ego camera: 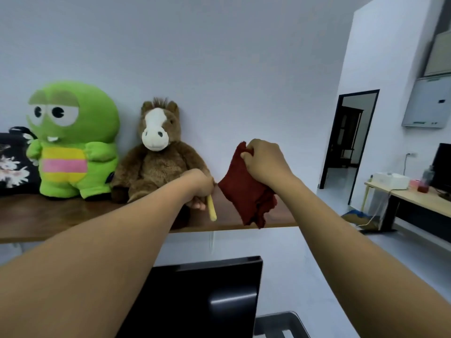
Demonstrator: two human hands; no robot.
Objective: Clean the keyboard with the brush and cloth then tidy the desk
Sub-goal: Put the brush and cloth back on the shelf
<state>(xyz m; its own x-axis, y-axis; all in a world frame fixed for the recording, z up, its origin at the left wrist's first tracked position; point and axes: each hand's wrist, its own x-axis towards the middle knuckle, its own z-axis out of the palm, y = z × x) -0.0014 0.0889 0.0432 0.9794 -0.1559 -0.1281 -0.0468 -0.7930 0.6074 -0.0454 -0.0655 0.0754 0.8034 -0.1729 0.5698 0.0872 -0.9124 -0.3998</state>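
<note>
Both arms reach up to a wooden wall shelf (48, 215). My left hand (199, 187) grips a brush by its pale yellow handle (211, 211), which points down in front of the shelf's edge; the bristles are hidden behind the hand. My right hand (263, 162) holds a dark red cloth (244, 193) bunched at its top, the rest hanging over the shelf's right part. The keyboard is not in view.
A green plush toy (70, 140) and a brown plush horse (156, 157) sit on the shelf, with a black flowered bag (14, 162) at far left. A black monitor (207, 296) stands below. A doorway (349, 140) and another desk (415, 198) lie to the right.
</note>
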